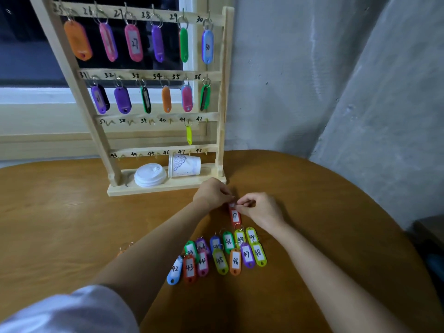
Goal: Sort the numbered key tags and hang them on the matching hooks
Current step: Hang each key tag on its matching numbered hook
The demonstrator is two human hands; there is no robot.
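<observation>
Right now both of my hands meet low over the counter. My left hand (211, 194) and my right hand (260, 209) both pinch, with curled fingertips, the ring end of a red plastic key tag with a white label marked 37 (235, 216). Its body points back toward me; whether it touches the wood I cannot tell.

Just beyond its lower end lies a cluster of coloured plastic key tags (221, 255), flat on the counter and overlapping in two rough rows. The nearer row reads 42 to 48 from left to right. An orange tag on a ring (123, 248) peeks out beside my left forearm.

Underneath is a rounded brown wooden counter (72, 212). At its far edge, just past my left hand, stands a pale wooden hook rack with handwritten numbers (222, 92). Tags hang along its 25 to 30 and 31 to 36 rows, and one slim yellow tag (189, 135) hangs under 41. On the rack's base sit a stack of white plastic cup lids (150, 175) and a white paper cup (184, 166) lying on its side.

Behind the rack is a dark window (24, 44) with a pale sill. A rough grey concrete wall (312, 80) closes the right side. My light sleeve (72, 311) fills the lower left corner.
</observation>
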